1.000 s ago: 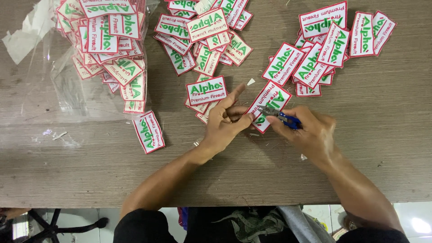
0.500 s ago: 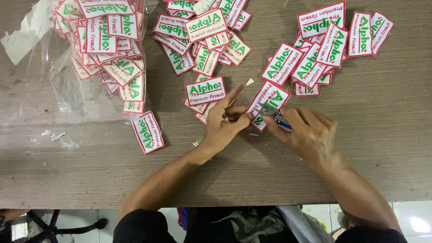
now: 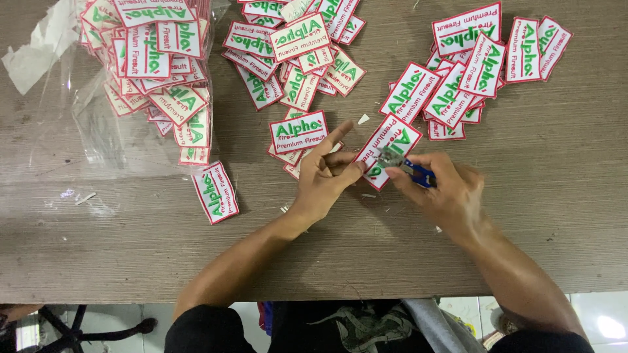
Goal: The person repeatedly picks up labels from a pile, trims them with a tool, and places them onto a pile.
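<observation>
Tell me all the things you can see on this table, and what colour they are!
patch in hand: one, white with red border and green letters, middle of the table, pinched by the left hand
small snips: one, metal tip with blue handle, in the right hand, tip on that patch
loose patches: many, same colours, heaped at top middle
patches at right: many, same colours, top right pile
single patch: one, same colours, alone at lower left
clear plastic bag: one, see-through, top left, holding more patches
trimmings: a few, white, scattered near the hands
table: one, brown wood
left hand: one, bare, holding the patch
right hand: one, bare, gripping the snips
</observation>
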